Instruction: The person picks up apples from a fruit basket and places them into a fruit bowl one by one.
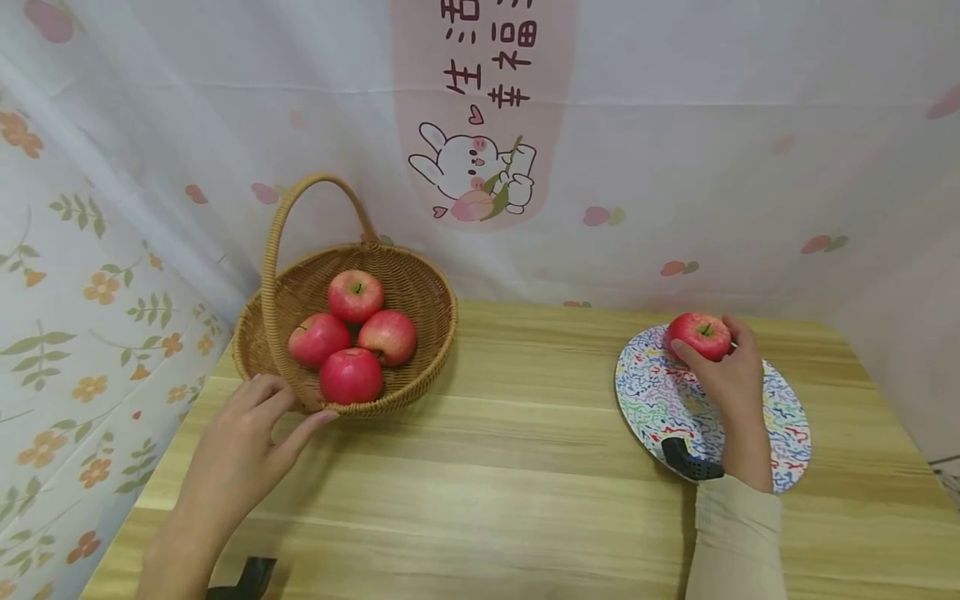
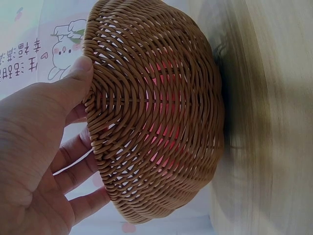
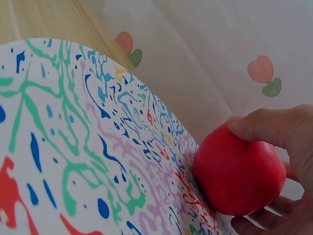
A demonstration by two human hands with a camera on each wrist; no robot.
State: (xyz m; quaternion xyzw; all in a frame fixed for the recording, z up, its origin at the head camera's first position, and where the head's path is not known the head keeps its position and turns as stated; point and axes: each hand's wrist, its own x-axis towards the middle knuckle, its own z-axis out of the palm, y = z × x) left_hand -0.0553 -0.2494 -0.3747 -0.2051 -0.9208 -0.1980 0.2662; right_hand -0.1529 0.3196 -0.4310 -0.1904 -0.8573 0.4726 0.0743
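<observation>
A wicker basket [image 1: 420, 367] with a tall arched handle stands at the left of the table and holds several red apples [image 1: 352, 377]. My left hand [image 1: 243, 450] grips the basket's near rim, thumb on the outside, as the left wrist view also shows with the woven wall [image 2: 161, 107] in front of it. On the right, my right hand [image 1: 731, 375] holds a single red apple [image 1: 697, 333] between thumb and fingers, at the far edge of a round patterned board [image 1: 645, 400]. In the right wrist view this apple [image 3: 239, 171] sits right at the board's surface.
The wooden table [image 1: 517, 467] stretches between basket and board. A white curtain [image 1: 675, 150] with a printed rabbit hangs behind the table, and a flowered cloth [image 1: 90, 333] hangs along the left. Black wrist camera mounts [image 1: 686, 460] show at both wrists.
</observation>
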